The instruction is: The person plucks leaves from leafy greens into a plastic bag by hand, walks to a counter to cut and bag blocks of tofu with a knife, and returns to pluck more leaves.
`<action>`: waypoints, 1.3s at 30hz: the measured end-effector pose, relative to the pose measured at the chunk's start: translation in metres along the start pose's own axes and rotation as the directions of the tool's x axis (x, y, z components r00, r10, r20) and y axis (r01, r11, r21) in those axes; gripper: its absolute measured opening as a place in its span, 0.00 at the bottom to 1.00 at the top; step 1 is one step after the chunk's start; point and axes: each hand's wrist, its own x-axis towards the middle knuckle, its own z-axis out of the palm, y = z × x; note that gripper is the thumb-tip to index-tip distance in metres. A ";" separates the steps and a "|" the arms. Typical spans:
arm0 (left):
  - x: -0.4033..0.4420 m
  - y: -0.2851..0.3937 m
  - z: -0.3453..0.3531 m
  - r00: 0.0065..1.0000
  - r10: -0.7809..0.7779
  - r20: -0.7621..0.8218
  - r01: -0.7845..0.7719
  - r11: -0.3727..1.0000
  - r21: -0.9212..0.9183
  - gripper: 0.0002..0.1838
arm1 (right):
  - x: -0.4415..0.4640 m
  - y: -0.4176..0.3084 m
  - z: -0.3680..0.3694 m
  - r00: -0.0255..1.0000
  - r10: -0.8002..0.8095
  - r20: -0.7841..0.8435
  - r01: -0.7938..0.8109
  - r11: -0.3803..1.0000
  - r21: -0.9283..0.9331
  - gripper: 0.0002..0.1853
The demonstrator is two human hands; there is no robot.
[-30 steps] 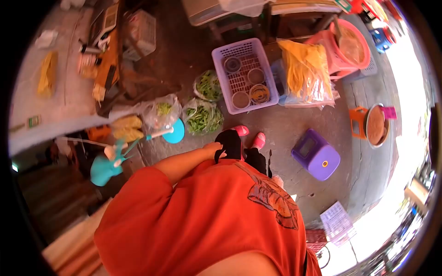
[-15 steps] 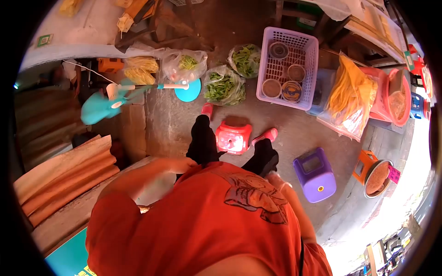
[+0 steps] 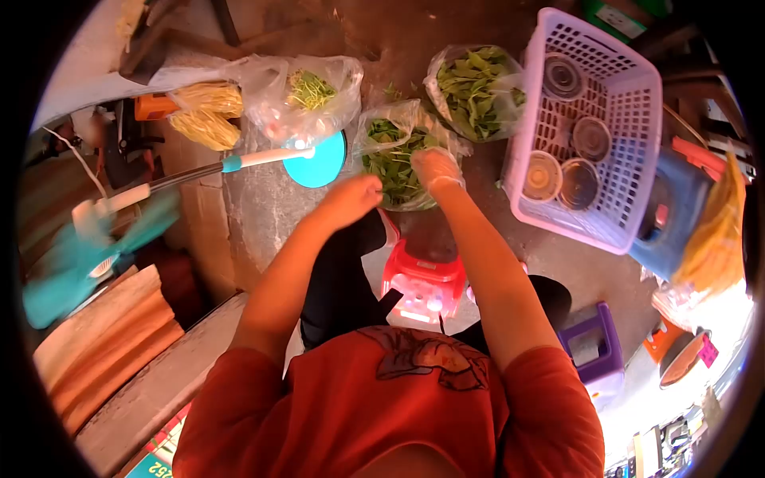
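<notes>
A clear plastic bag of green leaves (image 3: pixel 392 151) lies on the floor in front of me. My left hand (image 3: pixel 352 201) is at the bag's near left edge, its fingers curled closed; what they hold, if anything, is hidden. My right hand (image 3: pixel 437 169), covered by what looks like a thin clear glove, is closed at the bag's right rim, over the leaves. Close behind it stands a second plastic bag of leaves (image 3: pixel 478 86). A red stool (image 3: pixel 422 280) is between my legs.
To the right stands a lilac basket (image 3: pixel 649 159) holding several round containers. A turquoise fan (image 3: pixel 68 263) with a round base (image 3: pixel 323 163) lies at the left. Behind its base sit a bag of sprouts (image 3: pixel 312 92) and yellow bundles (image 3: pixel 209 111). A purple stool (image 3: pixel 596 358) is right of me.
I have leaned forward. Both hands have moved from beside my thighs out to the bag of leaves, and the view has come closer to the bags and basket.
</notes>
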 end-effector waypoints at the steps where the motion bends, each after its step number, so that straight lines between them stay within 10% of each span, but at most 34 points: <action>1: 0.023 -0.012 -0.007 1.000 -0.026 -0.002 0.026 1.000 0.004 0.12 | 0.023 0.003 0.018 0.995 -0.104 -0.005 0.103 0.989 -0.108 0.13; 7: 0.090 -0.037 -0.017 0.990 0.009 -0.142 -0.007 1.000 0.020 0.16 | 0.081 0.015 0.096 0.902 -0.431 0.009 0.339 0.697 -0.631 0.11; 12: 0.086 -0.041 -0.032 0.950 0.260 -0.173 -0.269 0.963 -0.032 0.17 | 0.073 0.018 0.079 0.824 -0.548 -0.141 0.356 0.695 -0.625 0.09; 15: 0.070 -0.043 -0.034 0.929 0.308 -0.207 -0.283 0.949 0.143 0.13 | 0.014 0.004 0.047 0.798 -0.498 -0.340 0.455 0.867 -0.203 0.13; 19: 0.043 -0.045 -0.015 0.909 0.401 -0.118 -0.383 0.912 0.149 0.12 | -0.003 0.000 0.035 0.677 -0.643 -0.359 0.404 0.732 -0.549 0.14; 23: 0.017 -0.051 -0.007 0.875 0.434 -0.215 -0.406 0.899 0.163 0.11 | -0.014 -0.009 0.034 0.682 -0.551 -0.480 0.409 0.832 -0.374 0.14; 26: 0.011 -0.047 -0.003 0.880 0.382 -0.282 -0.440 0.880 -0.179 0.11 | -0.021 -0.011 0.029 0.662 -0.561 -0.497 0.536 0.818 -0.209 0.13; 31: 0.018 -0.034 0.002 0.981 0.182 -0.064 -0.184 0.786 -0.591 0.16 | -0.057 -0.029 0.020 0.558 -0.617 -0.555 0.687 0.719 -0.108 0.11; 36: 0.047 -0.041 0.008 0.954 -0.102 0.282 0.284 0.610 -0.740 0.20 | -0.086 -0.042 0.028 0.255 -0.889 -0.381 0.784 0.420 -0.456 0.07; 39: 0.057 -0.059 0.019 0.954 -0.043 0.296 0.247 0.668 -0.702 0.15 | -0.081 -0.033 0.050 0.431 -0.874 -0.225 0.857 0.475 -0.199 0.09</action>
